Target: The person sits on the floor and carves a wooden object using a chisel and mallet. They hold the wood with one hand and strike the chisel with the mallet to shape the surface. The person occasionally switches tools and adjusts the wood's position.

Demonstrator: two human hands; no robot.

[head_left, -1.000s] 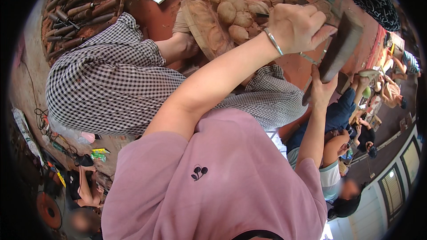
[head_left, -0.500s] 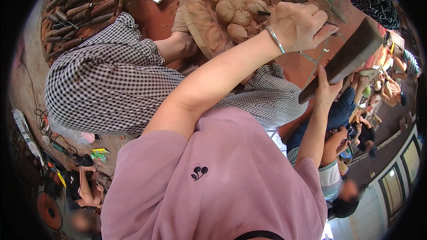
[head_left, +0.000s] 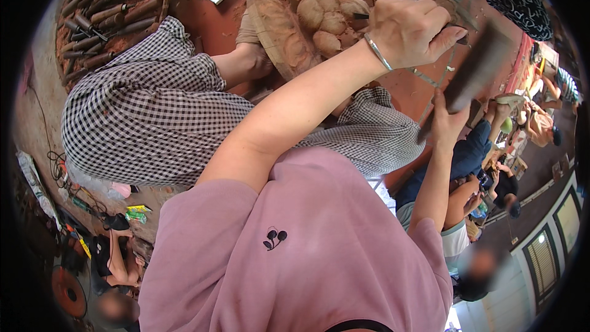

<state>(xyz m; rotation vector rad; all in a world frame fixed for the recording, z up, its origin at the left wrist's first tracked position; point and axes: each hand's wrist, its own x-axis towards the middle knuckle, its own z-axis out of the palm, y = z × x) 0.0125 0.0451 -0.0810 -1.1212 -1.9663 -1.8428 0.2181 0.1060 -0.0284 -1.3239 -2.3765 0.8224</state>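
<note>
The left hand (head_left: 409,31) is closed around a thin chisel (head_left: 362,16) that rests on the brown wood carving (head_left: 307,24) on the red floor (head_left: 203,21). The right hand (head_left: 448,120) grips a dark mallet (head_left: 476,71), lifted beside the carving. The left arm hides part of the carving. More chisels (head_left: 107,9) lie far left. Small green packs (head_left: 136,212) lie low left.

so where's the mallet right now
In the head view the dark wooden mallet is at the upper right, raised in the right hand, just right of the left hand over the wood carving.
</note>
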